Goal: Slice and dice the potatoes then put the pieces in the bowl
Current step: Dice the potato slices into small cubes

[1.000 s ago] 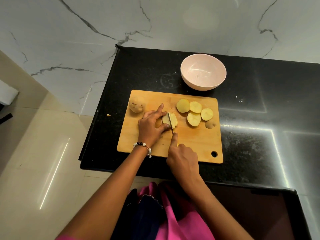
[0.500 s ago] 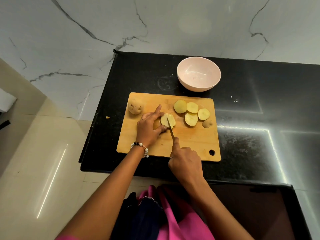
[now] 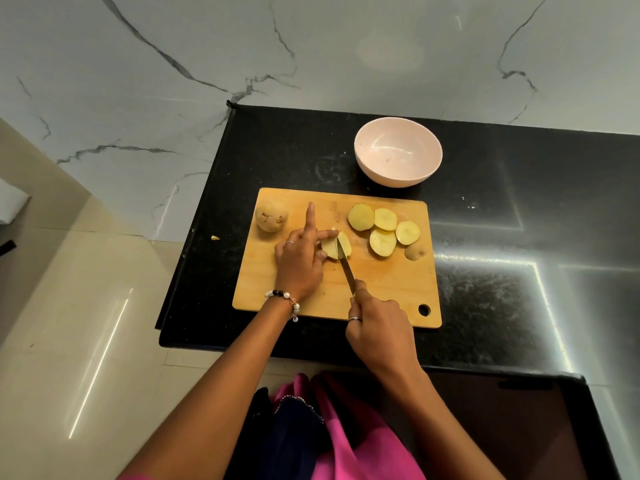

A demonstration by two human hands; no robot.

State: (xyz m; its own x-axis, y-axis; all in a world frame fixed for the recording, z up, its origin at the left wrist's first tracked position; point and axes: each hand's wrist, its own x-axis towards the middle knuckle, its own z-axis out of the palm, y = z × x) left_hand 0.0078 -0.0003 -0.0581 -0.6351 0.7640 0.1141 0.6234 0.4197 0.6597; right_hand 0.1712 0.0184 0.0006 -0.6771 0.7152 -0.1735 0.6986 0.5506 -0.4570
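A part-cut potato (image 3: 332, 249) is lying near the middle of the wooden cutting board (image 3: 388, 285), its pale cut face showing, and the knife (image 3: 346, 268) blade is running across its right side with the tip over the potato. The left hand (image 3: 301, 263) is steadying the potato from the left: thumb and one finger are pinching it, while the forefinger is pointing straight toward the far edge of the board. A beaded bracelet (image 3: 284, 299) is circling that wrist. The right hand (image 3: 379, 327) is sitting at the board's near edge, its grip wrapped round the knife handle, which is hidden inside the fist, with the forefinger laid along the blade's back. Four round slices (image 3: 382, 230) are lying overlapped toward the board's far right corner, and a small skin-covered end piece (image 3: 415, 251) is resting just beside them at the right edge. A whole unpeeled potato (image 3: 271, 216) is sitting at the board's far left corner. The board is lying on the black worktop (image 3: 502, 209), close to its left edge. A pale pink bowl (image 3: 398, 150) is standing on the worktop just beyond the board's far edge, holding no pieces. A tiny yellow scrap (image 3: 215, 238) is lying off the worktop's left edge.
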